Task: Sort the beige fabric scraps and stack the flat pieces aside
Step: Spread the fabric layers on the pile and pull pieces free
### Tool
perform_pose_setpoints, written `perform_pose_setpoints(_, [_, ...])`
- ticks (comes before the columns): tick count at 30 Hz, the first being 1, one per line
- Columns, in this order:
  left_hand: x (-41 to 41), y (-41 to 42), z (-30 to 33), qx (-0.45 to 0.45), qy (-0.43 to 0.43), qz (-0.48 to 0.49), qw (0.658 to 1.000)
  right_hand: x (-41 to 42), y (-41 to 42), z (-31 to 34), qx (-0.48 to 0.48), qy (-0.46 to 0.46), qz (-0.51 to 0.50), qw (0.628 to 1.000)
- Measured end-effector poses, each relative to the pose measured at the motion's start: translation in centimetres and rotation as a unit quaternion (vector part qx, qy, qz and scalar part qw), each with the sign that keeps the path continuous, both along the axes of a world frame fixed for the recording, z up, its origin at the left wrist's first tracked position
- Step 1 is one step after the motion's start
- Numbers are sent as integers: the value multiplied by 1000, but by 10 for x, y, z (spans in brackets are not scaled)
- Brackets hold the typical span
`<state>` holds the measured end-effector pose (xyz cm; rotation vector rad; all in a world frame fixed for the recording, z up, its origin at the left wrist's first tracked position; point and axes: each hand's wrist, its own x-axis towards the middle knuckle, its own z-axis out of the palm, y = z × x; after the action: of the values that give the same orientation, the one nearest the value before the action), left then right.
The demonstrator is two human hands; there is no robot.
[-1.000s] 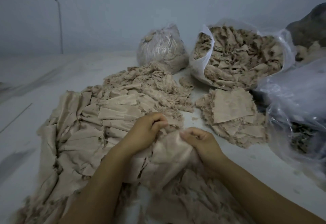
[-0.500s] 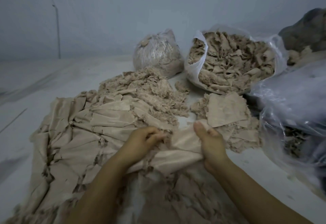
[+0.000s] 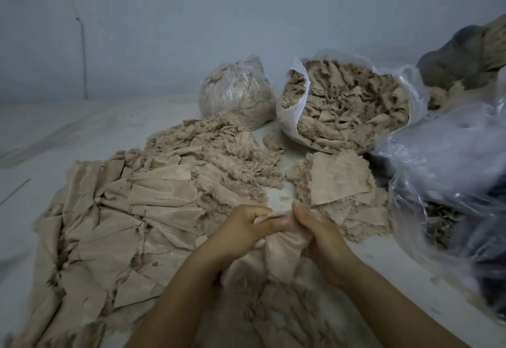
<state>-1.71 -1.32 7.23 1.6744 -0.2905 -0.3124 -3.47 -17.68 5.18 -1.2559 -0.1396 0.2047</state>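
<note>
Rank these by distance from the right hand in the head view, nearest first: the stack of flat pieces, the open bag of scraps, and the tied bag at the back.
Measured from the right hand:
1. Stack of flat pieces, just beyond the hand and slightly to its right.
2. Open bag of scraps, farther back, behind the stack.
3. Tied bag, at the back, left of the open bag.

The two hands have drawn together: the left hand (image 3: 247, 227) and right hand (image 3: 315, 231), apart half a second ago with a beige scrap (image 3: 284, 249) stretched between them, now almost touch. The scrap, then spread wide, hangs bunched below their grip, its top edge pinched by both.
</note>
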Motion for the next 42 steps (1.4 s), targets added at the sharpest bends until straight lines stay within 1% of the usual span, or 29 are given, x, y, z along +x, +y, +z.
perform_pose_setpoints(1, [0, -1, 4, 30, -17, -18, 999, 1, 0, 4, -8, -3, 35, 999])
perform_pose_setpoints(2, [0, -1, 8, 52, -41, -23, 998, 3, 0, 5, -16, -8, 28, 999])
perform_pose_setpoints(4, [4, 5, 12, 89, -87, 20, 992, 9, -2, 7, -24, -7, -89, 996])
perform_pose_setpoints(6, [7, 21, 8, 117, -126, 102, 980, 14, -10, 3, -40, 0, -207, 977])
perform_pose_setpoints(7, [8, 27, 7, 132, -137, 128, 973, 16, -16, 0, -48, 3, -231, 972])
perform_pose_setpoints(8, [7, 30, 6, 152, -132, 123, 972, 16, -18, -3, -48, 12, -237, 970])
perform_pose_setpoints(9, [4, 26, 7, 164, -101, 92, 977, 15, -17, -5, -44, 22, -231, 972])
perform_pose_setpoints(11, [-4, 7, 3, 154, -11, 10, 988, 10, -9, -7, -20, 20, -199, 980])
perform_pose_setpoints(13, [-9, -18, -5, 101, 34, -28, 994, 6, -1, -3, 28, 8, -180, 983])
perform_pose_setpoints(14, [-10, -26, -12, 64, 36, -27, 997, 5, -2, -1, 41, 6, -190, 981])
perform_pose_setpoints(16, [-14, -32, -11, 12, 27, 21, 999, 2, -13, 1, 39, -7, -243, 969])
perform_pose_setpoints(19, [-11, -25, -13, 14, 8, 73, 997, -5, -32, -5, -5, -51, -295, 954])
perform_pose_setpoints(21, [-13, -26, -12, 33, -13, 58, 998, -10, -39, -12, -45, -61, -318, 945])
perform_pose_setpoints(23, [-15, -29, -13, 43, -15, 61, 997, -13, -51, -17, -107, -64, -348, 929])
perform_pose_setpoints(24, [-16, -28, -15, 49, -22, 70, 996, -13, -62, -20, -154, -63, -366, 916])
perform_pose_setpoints(25, [-17, -24, -15, 68, -35, 87, 993, -14, -74, -24, -226, -59, -369, 900])
perform_pose_setpoints(26, [-17, -19, -16, 104, -60, 104, 987, -15, -85, -28, -323, -49, -353, 877])
perform_pose_setpoints(27, [-18, -13, -16, 146, -88, 112, 979, -17, -94, -31, -425, -32, -325, 844])
perform_pose_setpoints(28, [-21, -6, -16, 186, -114, 108, 970, -21, -99, -33, -501, -11, -300, 811])
perform_pose_setpoints(29, [-24, 2, -15, 225, -129, 93, 961, -24, -101, -33, -541, 0, -291, 789])
perform_pose_setpoints(30, [-27, 9, -13, 263, -131, 72, 953, -26, -100, -34, -550, -9, -301, 779])
perform_pose_setpoints(32, [-32, 24, -8, 350, -113, 32, 929, -30, -91, -32, -531, -63, -310, 786])
perform_pose_setpoints(33, [-34, 29, -5, 395, -118, 14, 911, -32, -86, -30, -527, -88, -288, 794])
perform_pose_setpoints(34, [-36, 31, -4, 429, -146, 5, 892, -33, -82, -32, -531, -105, -257, 801])
perform_pose_setpoints(35, [-39, 29, -3, 440, -186, 4, 879, -35, -78, -34, -537, -107, -225, 806])
perform_pose_setpoints(36, [-41, 21, -3, 423, -227, 8, 877, -36, -74, -37, -543, -104, -201, 808])
perform_pose_setpoints(38, [-45, -9, -7, 371, -274, -12, 887, -38, -72, -42, -563, -102, -184, 800])
perform_pose_setpoints(40, [-43, -50, -17, 357, -290, -82, 884, -36, -74, -42, -579, -97, -168, 792])
perform_pose_setpoints(42, [-38, -83, -29, 404, -275, -133, 862, -35, -77, -41, -585, -88, -153, 791])
